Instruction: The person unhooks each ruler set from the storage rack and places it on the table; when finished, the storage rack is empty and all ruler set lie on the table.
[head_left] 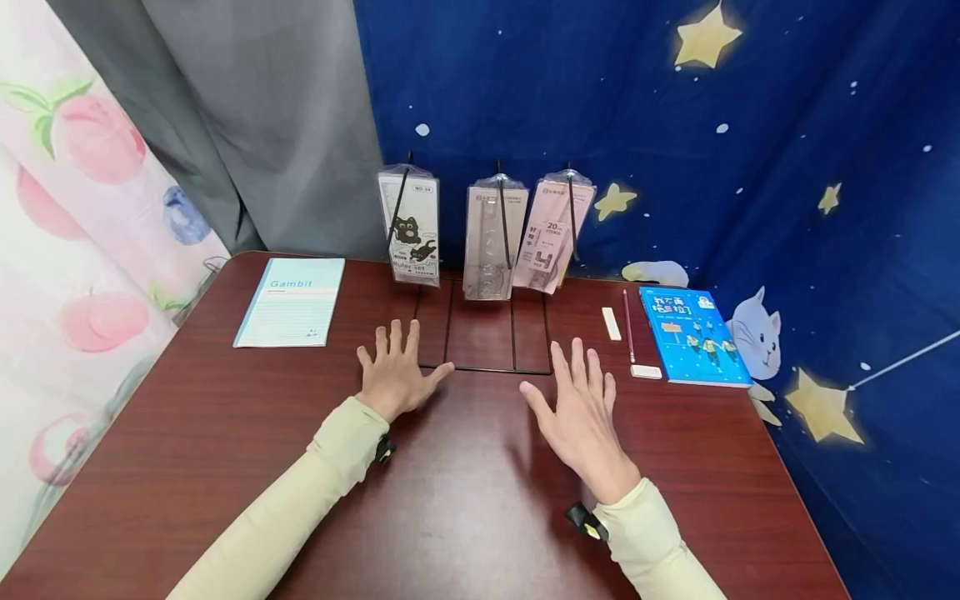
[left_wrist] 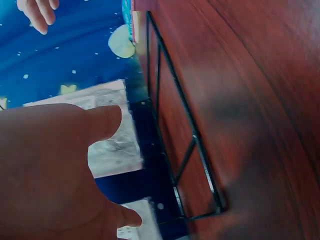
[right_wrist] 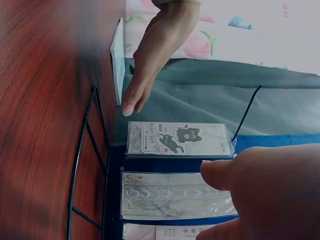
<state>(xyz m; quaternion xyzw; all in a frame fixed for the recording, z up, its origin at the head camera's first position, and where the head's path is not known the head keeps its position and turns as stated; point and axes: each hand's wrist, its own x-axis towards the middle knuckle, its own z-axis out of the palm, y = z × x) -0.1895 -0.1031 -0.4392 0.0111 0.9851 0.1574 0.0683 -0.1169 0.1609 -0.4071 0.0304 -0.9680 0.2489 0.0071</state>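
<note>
My left hand (head_left: 393,373) is over the table with fingers spread, near the front left corner of a black wire rack (head_left: 483,369). The right hand (head_left: 581,417), also spread and holding nothing, is by the rack's front right corner. Three clear packages hang from the rack's hooks: a white ruler set (head_left: 416,187) with black cats on the left, a greyish-pink pack (head_left: 480,242) in the middle and a pink pack (head_left: 542,221) on the right. In the left wrist view, the left hand (left_wrist: 50,165) overlaps two hanging packs.
A light blue notebook (head_left: 288,308) lies at the back left of the dark red table (head_left: 450,500). At the right are a white eraser (head_left: 611,323), a pencil (head_left: 628,325), a second white eraser (head_left: 646,372) and a blue book (head_left: 693,342). Curtains (head_left: 637,75) hang behind.
</note>
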